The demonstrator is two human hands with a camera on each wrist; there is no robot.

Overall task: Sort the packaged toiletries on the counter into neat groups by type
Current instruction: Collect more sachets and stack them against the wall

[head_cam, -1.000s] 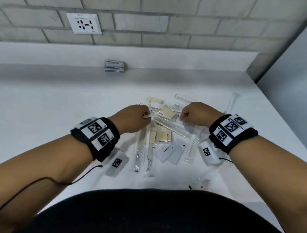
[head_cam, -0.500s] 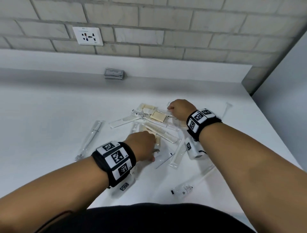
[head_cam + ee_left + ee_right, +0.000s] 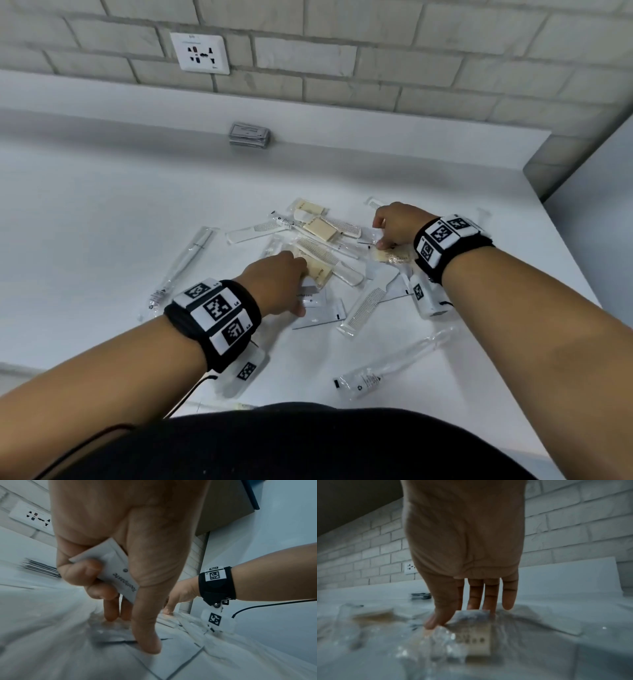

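The left hand (image 3: 109, 555) held a white toothpaste sachet (image 3: 116, 573) tucked against its palm under the curled ring and little fingers, while its thumb and the two other fingers reached down to the flat packets lying under it on the table (image 3: 102, 222). The right hand (image 3: 399, 228) was at the far right side of the pile, fingers pointing down, and its fingertips (image 3: 435, 622) pinched a small crinkled packet (image 3: 476, 632); the wrist picture was too blurred to tell what kind it was. To do this step well, I think each hand should take only one packet, lift it clear so the slippery wrappers do not drag their neighbours, and carry it to a place well apart from the pile. The mixed pile (image 3: 329, 253) of combs, beige soaps and sachets lay between the two hands, a wrapped toothbrush (image 3: 181, 267) lay apart at the left, and a clear tube packet (image 3: 383, 370) near the front edge.
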